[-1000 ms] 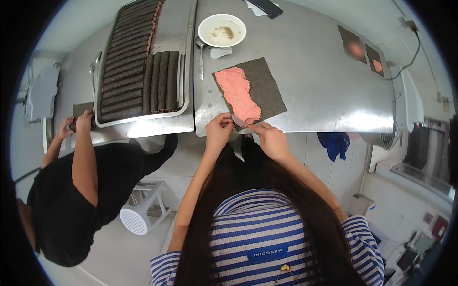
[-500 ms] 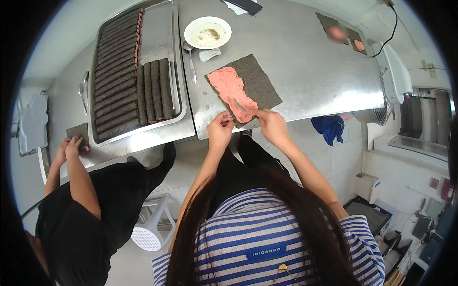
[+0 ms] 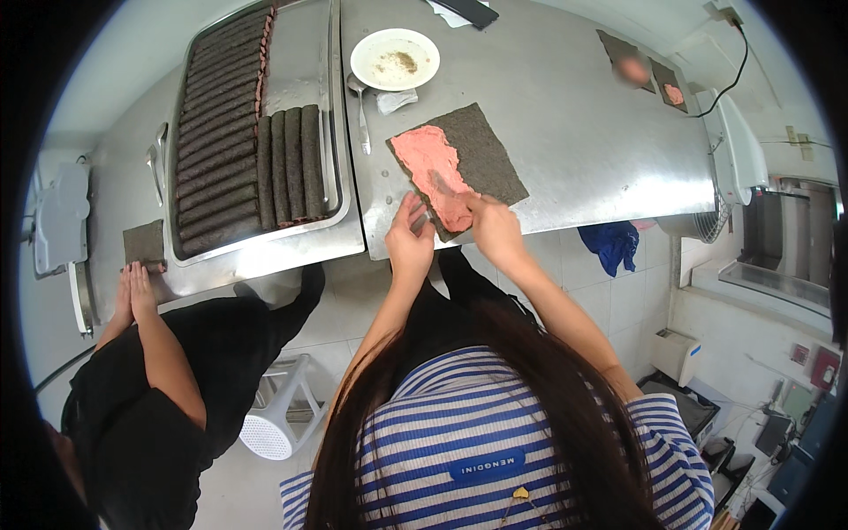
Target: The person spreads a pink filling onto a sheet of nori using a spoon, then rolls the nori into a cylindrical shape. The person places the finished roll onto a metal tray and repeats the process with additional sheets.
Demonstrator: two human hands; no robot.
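A dark seaweed sheet (image 3: 495, 159) lies aslant on the metal table, its left half coated with pink paste (image 3: 424, 146). My right hand (image 3: 496, 231) is closed at the sheet's near end, gripping a small spreader (image 3: 440, 182). The spreader's greyish, blurred blade rests over the paste; its handle is hidden in my fingers. By the sheet's lower left edge, my left hand (image 3: 411, 240) has its fingers curved and apart, with nothing visible in them.
A white bowl (image 3: 375, 46), a metal spoon (image 3: 363, 115) and crumpled white wrap (image 3: 397, 101) stand beyond the sheet. To the left, a metal tray (image 3: 339, 168) holds several seaweed rolls (image 3: 216, 150). A co-worker's hands (image 3: 137, 287) press a dark sheet. Another pasted sheet (image 3: 674, 94) lies far right.
My left hand's fingers have loosened from a pinch at the sheet's edge. The spreader and right hand have shifted slightly over the paste. The co-worker's hands now lie flatter together.
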